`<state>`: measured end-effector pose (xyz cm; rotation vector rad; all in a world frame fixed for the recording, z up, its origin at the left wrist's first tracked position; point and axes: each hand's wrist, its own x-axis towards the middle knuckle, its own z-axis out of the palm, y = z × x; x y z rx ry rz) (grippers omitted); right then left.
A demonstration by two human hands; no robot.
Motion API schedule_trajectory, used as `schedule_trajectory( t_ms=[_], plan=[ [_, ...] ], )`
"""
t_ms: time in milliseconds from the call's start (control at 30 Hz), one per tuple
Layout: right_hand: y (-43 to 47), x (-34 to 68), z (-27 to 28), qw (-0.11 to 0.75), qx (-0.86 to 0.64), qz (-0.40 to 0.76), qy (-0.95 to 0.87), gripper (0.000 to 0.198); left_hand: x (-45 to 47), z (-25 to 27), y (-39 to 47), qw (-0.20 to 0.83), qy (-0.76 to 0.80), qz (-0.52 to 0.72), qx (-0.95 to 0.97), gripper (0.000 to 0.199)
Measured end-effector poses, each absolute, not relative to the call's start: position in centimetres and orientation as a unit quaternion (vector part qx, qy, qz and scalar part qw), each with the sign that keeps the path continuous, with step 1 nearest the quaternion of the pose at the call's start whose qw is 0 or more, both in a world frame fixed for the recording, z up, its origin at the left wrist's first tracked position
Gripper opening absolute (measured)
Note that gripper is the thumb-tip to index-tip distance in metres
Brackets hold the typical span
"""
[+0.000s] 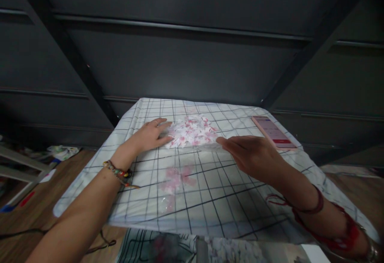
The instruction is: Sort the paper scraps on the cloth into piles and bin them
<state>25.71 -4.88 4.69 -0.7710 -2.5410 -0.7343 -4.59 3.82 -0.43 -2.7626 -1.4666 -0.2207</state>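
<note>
A heap of small white and pink paper-like petals (193,131) lies in the middle of the checked tablecloth, with clear plastic showing along its near edge. My left hand (151,135) is open at the heap's left side, fingers spread and their tips touching it. At the right end, the thumb and fingers of my right hand (252,153) are pinched together on the edge of what looks like a clear plastic bag around the petals. Nearer to me, a few pale pink petal-like pieces (177,179) in clear film rest on the cloth.
A phone (274,133) with a lit screen lies at the table's right side. Dark grey panels (180,63) rise just behind the white checked cloth (207,191). On the left stand white chair slats (18,175), and a dark cord (102,245) runs below the table.
</note>
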Motion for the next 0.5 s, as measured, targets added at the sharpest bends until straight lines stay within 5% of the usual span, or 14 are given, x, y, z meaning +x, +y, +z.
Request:
schedule_trajectory(
  t_ms=[200,500],
  plan=[
    [-6.2,25.1,4.8,0.185,-0.269,-0.257,-0.910,0.030,-4.8,-0.2,3.0,-0.110,-0.487,0.038,-0.866,0.102],
    [-9.0,22.5,5.1,0.190,-0.277,-0.244,-0.910,0.032,-5.2,0.6,2.5,-0.131,-0.532,0.089,-0.832,0.110]
  ],
)
